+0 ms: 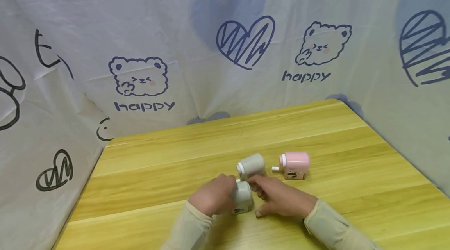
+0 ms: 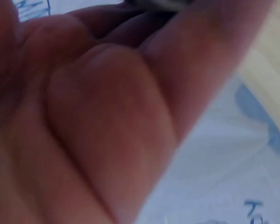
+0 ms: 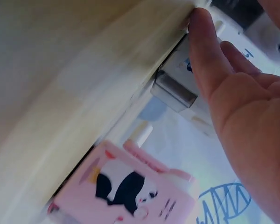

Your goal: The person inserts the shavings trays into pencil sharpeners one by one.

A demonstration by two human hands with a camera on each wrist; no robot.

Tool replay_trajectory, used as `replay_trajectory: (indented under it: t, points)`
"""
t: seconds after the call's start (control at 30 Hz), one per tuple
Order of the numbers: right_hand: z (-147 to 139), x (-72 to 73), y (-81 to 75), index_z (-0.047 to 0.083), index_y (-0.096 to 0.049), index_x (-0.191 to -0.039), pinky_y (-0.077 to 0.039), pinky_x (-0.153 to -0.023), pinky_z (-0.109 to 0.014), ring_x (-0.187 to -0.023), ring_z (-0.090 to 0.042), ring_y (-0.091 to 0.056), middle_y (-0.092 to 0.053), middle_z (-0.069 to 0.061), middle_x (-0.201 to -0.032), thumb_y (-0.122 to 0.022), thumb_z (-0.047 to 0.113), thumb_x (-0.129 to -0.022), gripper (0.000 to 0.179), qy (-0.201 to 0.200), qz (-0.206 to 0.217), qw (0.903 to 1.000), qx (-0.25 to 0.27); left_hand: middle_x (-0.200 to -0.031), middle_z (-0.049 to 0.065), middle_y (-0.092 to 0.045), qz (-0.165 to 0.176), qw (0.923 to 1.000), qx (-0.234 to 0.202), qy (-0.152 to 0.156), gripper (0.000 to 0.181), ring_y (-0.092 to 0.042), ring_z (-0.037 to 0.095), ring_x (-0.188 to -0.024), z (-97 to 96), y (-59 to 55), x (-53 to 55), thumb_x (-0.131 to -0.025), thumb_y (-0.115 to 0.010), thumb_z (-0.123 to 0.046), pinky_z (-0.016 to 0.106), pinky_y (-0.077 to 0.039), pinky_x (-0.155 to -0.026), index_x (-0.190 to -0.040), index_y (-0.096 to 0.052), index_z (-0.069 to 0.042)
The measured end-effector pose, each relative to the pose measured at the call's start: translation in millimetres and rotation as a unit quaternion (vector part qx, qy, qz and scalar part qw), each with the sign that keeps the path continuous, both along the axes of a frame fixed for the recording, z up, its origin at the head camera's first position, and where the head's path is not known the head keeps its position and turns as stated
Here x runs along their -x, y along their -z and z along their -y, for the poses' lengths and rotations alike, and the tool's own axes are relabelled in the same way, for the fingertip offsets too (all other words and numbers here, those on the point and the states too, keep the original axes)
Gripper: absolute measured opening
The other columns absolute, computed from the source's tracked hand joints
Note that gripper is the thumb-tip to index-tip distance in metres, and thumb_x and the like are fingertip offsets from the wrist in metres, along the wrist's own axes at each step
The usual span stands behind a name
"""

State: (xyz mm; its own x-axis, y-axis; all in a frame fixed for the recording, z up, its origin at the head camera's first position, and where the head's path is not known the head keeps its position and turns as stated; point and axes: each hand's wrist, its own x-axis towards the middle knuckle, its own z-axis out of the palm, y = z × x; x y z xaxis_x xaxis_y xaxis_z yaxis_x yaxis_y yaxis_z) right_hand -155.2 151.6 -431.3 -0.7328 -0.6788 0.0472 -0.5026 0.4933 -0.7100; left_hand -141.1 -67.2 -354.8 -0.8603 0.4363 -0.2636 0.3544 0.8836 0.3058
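Three hand-crank pencil sharpeners are on the wooden table. My left hand [image 1: 216, 195] grips the nearer grey pencil sharpener [image 1: 243, 197] from its left side; in the left wrist view, the palm [image 2: 107, 107] fills most of the picture. To the right of that sharpener is my right hand [image 1: 281, 198], its thumb apart from its loosely bent fingers. The farther grey pencil sharpener [image 1: 252, 164] lies just beyond the right fingertips and is partly hidden by them; whether they touch it I cannot tell. A pink pencil sharpener [image 1: 296, 165] with a panda print [image 3: 126, 184] stands farther right, untouched.
The yellow wood-grain table [image 1: 158, 164] reaches back to a pale cloth [image 1: 197, 82] printed with bears and hearts. This cloth hangs behind the table and along both sides. The pink sharpener's white crank knob [image 1: 275, 168] points left.
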Motion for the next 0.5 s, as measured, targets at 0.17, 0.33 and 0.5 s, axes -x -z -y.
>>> replay_trajectory:
  t: [0.17,0.33,0.5]
  points:
    - [-13.3,-5.4,-2.1,0.002,-0.052,-0.138,-0.05,-0.08,-0.03,-0.092,-0.014,-0.055,-0.059,-0.003,-0.104,-0.083,0.02,-0.089,0.06,0.012,0.011,0.9999,0.0,-0.082,0.011,-0.061,-0.001,0.9979,-0.013,-0.064,0.029,-0.06,0.024,-0.07,22.1,-7.6,4.0,-0.073,-0.08,0.008,0.041,-0.056,-0.064,-0.096,-0.065,0.003]
    - [-22.0,-7.6,-2.9,0.0,-0.052,-0.14,-0.054,-0.085,-0.033,-0.1,-0.015,-0.06,-0.062,-0.004,-0.115,-0.078,0.025,-0.094,0.059,0.018,0.021,0.9996,-0.004,-0.082,0.011,-0.057,-0.03,0.9944,-0.031,-0.096,0.021,-0.058,0.025,-0.07,37.1,-4.0,15.8,-0.076,-0.076,0.003,0.041,-0.054,-0.061,-0.091,-0.061,0.003]
    - [-26.1,-8.7,-2.7,0.0,-0.052,-0.142,-0.055,-0.087,-0.034,-0.103,-0.016,-0.061,-0.062,-0.004,-0.117,-0.076,0.027,-0.096,0.059,0.017,0.016,0.9997,-0.008,-0.076,0.008,-0.055,-0.045,0.9927,-0.036,-0.106,0.017,-0.056,0.023,-0.065,39.4,2.0,22.2,-0.074,-0.075,-0.001,0.037,-0.05,-0.056,-0.081,-0.059,-0.001]
